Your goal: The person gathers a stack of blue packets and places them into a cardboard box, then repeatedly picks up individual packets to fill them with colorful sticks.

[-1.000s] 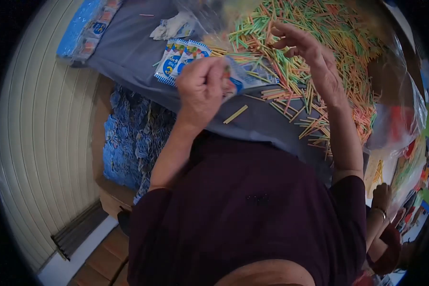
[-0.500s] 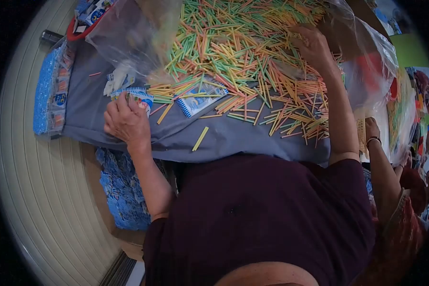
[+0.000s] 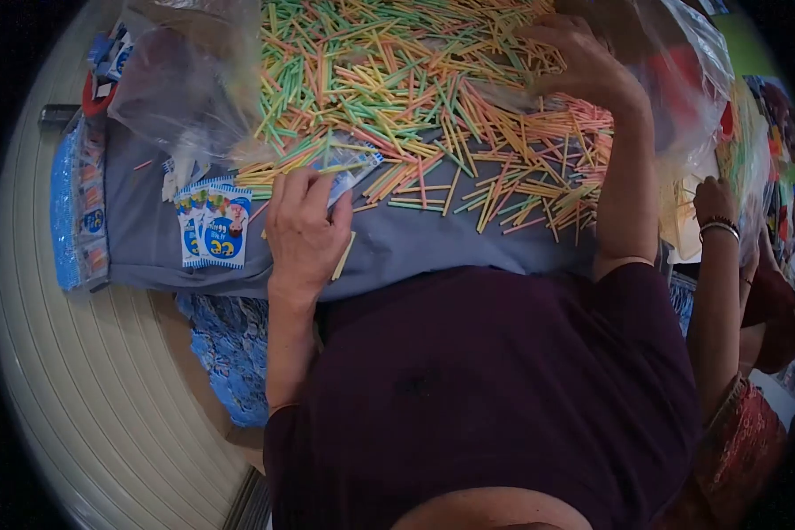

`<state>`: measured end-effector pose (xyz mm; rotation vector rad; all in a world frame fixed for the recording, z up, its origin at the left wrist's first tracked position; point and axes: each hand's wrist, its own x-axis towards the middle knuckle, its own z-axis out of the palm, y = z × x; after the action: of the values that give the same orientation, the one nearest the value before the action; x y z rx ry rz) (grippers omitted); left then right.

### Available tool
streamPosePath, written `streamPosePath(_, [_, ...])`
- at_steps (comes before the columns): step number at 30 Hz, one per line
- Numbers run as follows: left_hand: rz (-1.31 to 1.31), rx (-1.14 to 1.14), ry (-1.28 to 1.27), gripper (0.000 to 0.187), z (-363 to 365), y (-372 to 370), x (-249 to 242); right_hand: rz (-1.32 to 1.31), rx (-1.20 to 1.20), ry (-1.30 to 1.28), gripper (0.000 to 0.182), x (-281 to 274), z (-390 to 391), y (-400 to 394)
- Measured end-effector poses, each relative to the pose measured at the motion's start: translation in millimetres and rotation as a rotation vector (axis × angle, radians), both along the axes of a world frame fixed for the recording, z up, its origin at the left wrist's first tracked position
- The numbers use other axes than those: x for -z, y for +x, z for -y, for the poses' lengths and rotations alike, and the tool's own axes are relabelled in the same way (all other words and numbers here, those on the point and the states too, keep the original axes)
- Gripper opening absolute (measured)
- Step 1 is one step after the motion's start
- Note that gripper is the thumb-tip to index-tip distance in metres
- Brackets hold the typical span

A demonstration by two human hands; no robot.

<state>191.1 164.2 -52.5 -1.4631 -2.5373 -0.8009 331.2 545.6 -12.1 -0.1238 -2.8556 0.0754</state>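
Observation:
My left hand (image 3: 307,225) is over the near edge of the table, fingers bent and thumb apart. It is beside a blue-and-white packet (image 3: 356,168) that lies partly under loose straws; the fingertips are hidden, and I see nothing held. To its left, a few overlapping printed packets (image 3: 225,228) lie flat on the grey cloth. My right hand (image 3: 583,62) is spread open above the far right of a big heap of thin pink, yellow, green and orange straw-like sticks (image 3: 380,88), thumb well away from the fingers.
Clear plastic sheeting (image 3: 181,88) borders the heap on the left, with more plastic (image 3: 702,79) at right. A blue bundle of packets (image 3: 78,208) hangs at the table's left end. Below is a box of blue wrappers (image 3: 230,353). Another person's hand (image 3: 714,201) is at right.
My left hand has let go of the printed packets and moved right to the half-covered packet. My right hand has opened, its fingers spreading over the heap. The view has shifted slightly.

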Motion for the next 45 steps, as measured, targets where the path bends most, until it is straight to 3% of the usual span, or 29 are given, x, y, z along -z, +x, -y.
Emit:
streamPosePath(2, [-0.035,0.02,-0.027,0.031,-3.1,0.7,1.4,0.075,0.153,0.131,0.057,0.1,22.4,26.7])
streamPosePath(5, [-0.109,0.03,-0.091,0.031,-6.4,3.6,2.5,0.295,0.385,0.026,0.057,-6.0,45.8,56.6])
streamPosePath(8, [-0.23,0.091,-0.142,0.017,-9.7,4.9,7.7,0.395,0.379,0.153,0.051,5.5,74.0,54.8])
streamPosePath(9, [-0.286,0.091,-0.161,0.014,-10.0,6.1,10.7,0.261,0.353,0.138,0.047,27.9,71.9,56.1])
streamPosePath(11, [-0.345,0.091,-0.169,0.012,-10.7,5.8,16.9,0.258,0.357,0.156,0.046,30.7,70.9,58.5])
streamPosePath(18, [-0.277,0.094,0.122,0.009,-3.7,-5.2,29.5,0.388,0.321,0.112,0.042,28.4,78.7,62.3])
streamPosePath(20, [-0.229,0.085,0.195,0.01,-1.0,-2.4,27.2,0.323,0.264,0.128,0.039,34.7,67.6,75.4])
streamPosePath(22, [-0.113,0.062,0.236,0.012,-0.1,2.3,19.4,0.376,0.291,-0.106,0.035,23.5,60.7,71.3])
streamPosePath(23, [-0.116,0.046,0.244,0.012,-0.8,3.2,16.8,0.287,0.35,-0.437,0.026,13.1,59.3,73.8])
streamPosePath(24, [-0.113,0.028,0.206,0.013,-1.1,4.6,14.3,0.288,0.336,-0.429,0.026,13.7,54.6,74.8])
streamPosePath(26, [-0.116,0.002,0.17,0.013,-0.3,3.2,12.9,-0.025,0.385,-0.9,0.015,21.1,39.1,84.5])
streamPosePath(27, [-0.095,-0.003,0.157,0.012,-0.3,2.2,14.5,-0.028,0.374,-0.896,0.015,23.5,36.2,81.0])
streamPosePath(30, [-0.037,-0.023,0.172,0.01,-1.3,0.2,15.7,-0.449,0.189,-1.451,0.005,25.2,26.5,68.2])
streamPosePath(31, [0.005,-0.028,0.191,0.008,-1.4,-0.1,16.2,-0.447,0.182,-1.453,0.005,23.9,24.3,62.8])
streamPosePath(33, [0.008,-0.04,0.211,0.008,-1.9,1.3,19.2,-0.523,-0.075,-1.916,0.004,21.2,22.0,52.7])
streamPosePath(36, [-0.05,-0.029,0.258,0.009,-4.1,4.2,25.0,-0.457,-0.125,-1.955,0.006,25.1,18.7,20.4])
streamPosePath(37, [-0.11,-0.018,0.287,0.012,-2.9,6.5,26.8,-0.482,-0.008,-1.846,0.013,18.8,29.2,1.6])
streamPosePath(38, [-0.107,-0.046,0.262,0.012,-0.9,8.9,28.1,-0.452,-0.014,-1.875,0.013,18.3,33.4,-11.0])
streamPosePath(39, [-0.108,-0.028,0.269,0.014,0.3,10.1,28.8,-0.509,-0.04,-1.781,0.005,20.3,37.5,-24.9])
streamPosePath(40, [-0.111,-0.009,0.277,0.016,1.5,11.3,28.5,-0.568,-0.069,-1.686,0.009,17.0,43.9,-40.8])
streamPosePath(41, [-0.105,-0.026,0.278,0.02,2.0,13.9,26.2,-0.643,0.257,-1.588,0.016,-15.0,81.3,-56.5])
streamPosePath(42, [-0.108,-0.049,0.257,0.02,3.1,15.0,25.1,-0.622,0.247,-1.613,0.016,0.5,70.0,-64.9])
streamPosePath(44, [-0.008,-0.059,0.321,0.023,4.3,14.3,24.6,-0.461,-0.129,-1.159,0.021,38.8,33.5,-83.7])
streamPosePath(45, [-0.011,-0.074,0.31,0.023,5.0,13.2,25.5,-0.271,0.15,-0.983,0.022,22.9,55.5,-81.3])
